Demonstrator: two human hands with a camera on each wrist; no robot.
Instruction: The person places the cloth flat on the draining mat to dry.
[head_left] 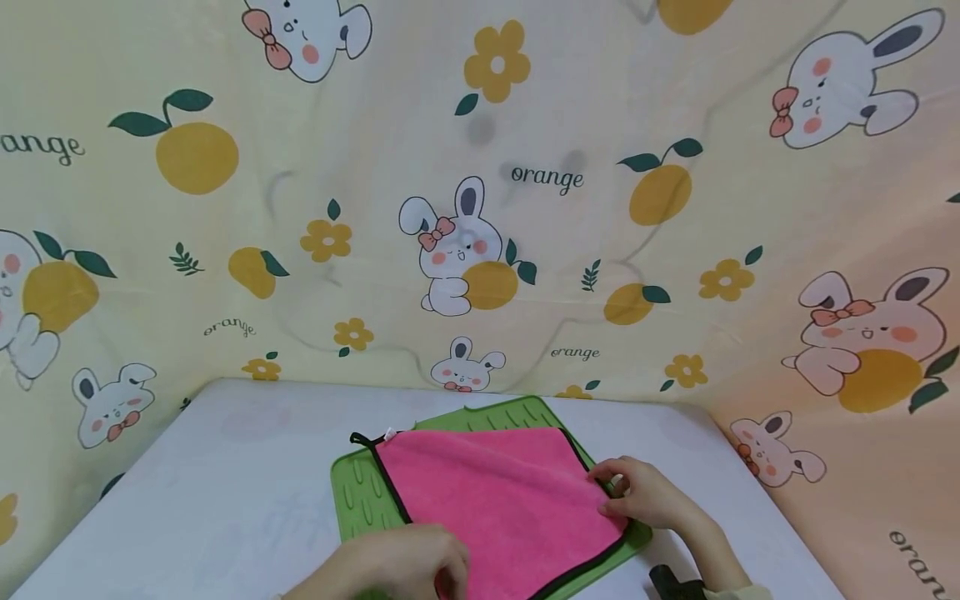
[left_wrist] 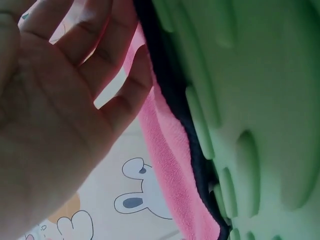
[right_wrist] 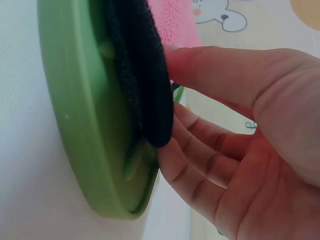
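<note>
A pink cloth (head_left: 502, 492) with a black border lies spread on a green mat (head_left: 356, 492) with raised bumps. At the cloth's far left corner is a black hanging loop (head_left: 362, 438). My right hand (head_left: 645, 496) touches the cloth's right edge, the thumb and bent fingers apart on it; in the right wrist view the border (right_wrist: 155, 85) stands slightly off the mat. My left hand (head_left: 405, 558) is at the cloth's near left side. In the left wrist view its little finger (left_wrist: 132, 85) meets the border; the other fingertips run out of frame, so I cannot tell whether they grip.
The mat lies on a white table (head_left: 225, 483). Behind and beside it hangs a cream sheet (head_left: 405, 125) printed with rabbits and oranges. A black strap piece (head_left: 675, 583) sits at my right wrist.
</note>
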